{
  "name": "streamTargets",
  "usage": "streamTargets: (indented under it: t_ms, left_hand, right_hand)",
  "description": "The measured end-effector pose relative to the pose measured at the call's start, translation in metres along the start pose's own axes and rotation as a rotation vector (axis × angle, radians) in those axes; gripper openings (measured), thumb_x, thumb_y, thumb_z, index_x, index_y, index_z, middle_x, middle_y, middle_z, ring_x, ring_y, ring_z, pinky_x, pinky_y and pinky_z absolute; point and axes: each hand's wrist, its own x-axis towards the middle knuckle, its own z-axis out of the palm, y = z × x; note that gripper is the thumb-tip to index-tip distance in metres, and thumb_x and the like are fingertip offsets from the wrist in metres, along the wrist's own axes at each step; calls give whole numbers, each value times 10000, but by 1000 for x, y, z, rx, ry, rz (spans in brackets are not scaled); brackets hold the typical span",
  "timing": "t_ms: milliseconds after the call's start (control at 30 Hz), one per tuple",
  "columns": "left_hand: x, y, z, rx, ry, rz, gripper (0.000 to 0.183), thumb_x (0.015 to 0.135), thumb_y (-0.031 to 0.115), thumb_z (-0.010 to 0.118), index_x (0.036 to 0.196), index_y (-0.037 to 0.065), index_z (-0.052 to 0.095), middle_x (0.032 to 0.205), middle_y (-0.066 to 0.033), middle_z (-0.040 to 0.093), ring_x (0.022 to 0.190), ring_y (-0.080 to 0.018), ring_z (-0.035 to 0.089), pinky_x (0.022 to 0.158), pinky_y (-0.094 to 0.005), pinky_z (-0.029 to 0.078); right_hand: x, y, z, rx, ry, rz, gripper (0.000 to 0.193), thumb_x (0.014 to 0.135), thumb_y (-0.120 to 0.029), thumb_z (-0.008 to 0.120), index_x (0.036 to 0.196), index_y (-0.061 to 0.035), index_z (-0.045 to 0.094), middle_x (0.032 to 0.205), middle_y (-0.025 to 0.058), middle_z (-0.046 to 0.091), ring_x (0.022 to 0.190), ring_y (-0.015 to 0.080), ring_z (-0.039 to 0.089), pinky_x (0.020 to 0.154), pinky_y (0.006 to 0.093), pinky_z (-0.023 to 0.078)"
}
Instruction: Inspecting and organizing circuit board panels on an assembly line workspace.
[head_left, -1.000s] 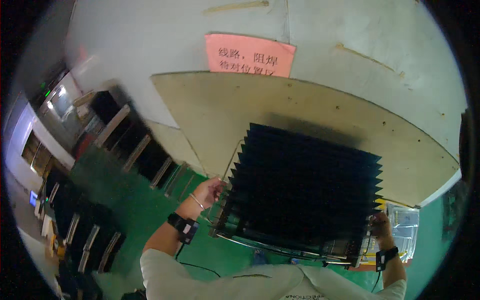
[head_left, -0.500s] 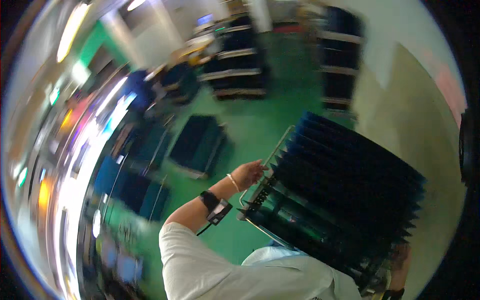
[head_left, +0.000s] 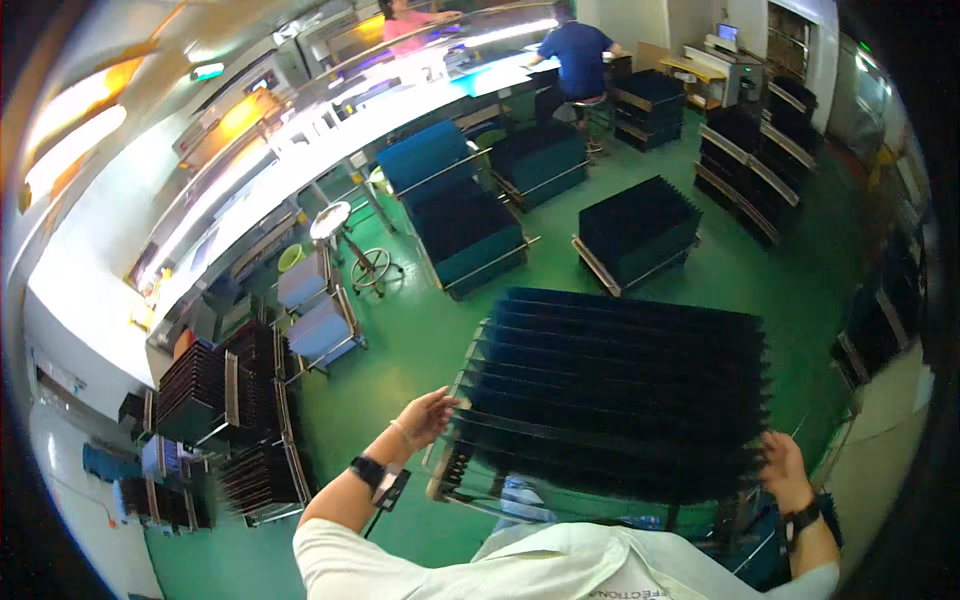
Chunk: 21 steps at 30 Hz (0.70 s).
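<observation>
In front of my body I carry a wide metal rack (head_left: 478, 345) filled with a row of dark blue-black panels (head_left: 620, 390) standing side by side. My left hand (head_left: 430, 415) is closed on the wire frame at its left end. At the opposite end my right hand (head_left: 785, 468) grips the rack, its fingertips partly hidden behind the panel edges. The rack hangs above the green floor. Below the panels, part of its lower frame shows near my shirt.
A loaded rack (head_left: 640, 225) stands on the floor ahead, with blue ones (head_left: 430, 160) to its left. Stacked racks (head_left: 755, 165) line the right. A round stool (head_left: 332, 220) stands by the bright workbench (head_left: 300, 130), where two people work. More racks (head_left: 230, 390) stand at left.
My view has swung, bringing the long workbench from the left edge to the top. The rack, still in both hands, has shifted left in view and sits more level.
</observation>
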Motion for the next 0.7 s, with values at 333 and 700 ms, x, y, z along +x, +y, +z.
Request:
streamTargets:
  t_ms: [333, 700]
  left_hand:
    - [-126, 18, -158, -205, 396, 218, 406, 875, 413, 439, 922, 46, 606, 881, -34, 615, 716, -126, 516, 590, -265, 398]
    - [-86, 53, -165, -401, 772, 332, 461, 844, 437, 450, 947, 10, 591, 870, -98, 636, 742, -231, 576, 647, -362, 458]
  right_hand:
    - [207, -32, 250, 286, -318, 452, 159, 803, -219, 512, 819, -81, 590, 715, 4, 577, 693, 166, 536, 627, 320, 432]
    - [425, -81, 462, -31, -698, 636, 174, 820, -251, 499, 759, -108, 579, 639, -17, 537, 578, 107, 506, 544, 252, 422]
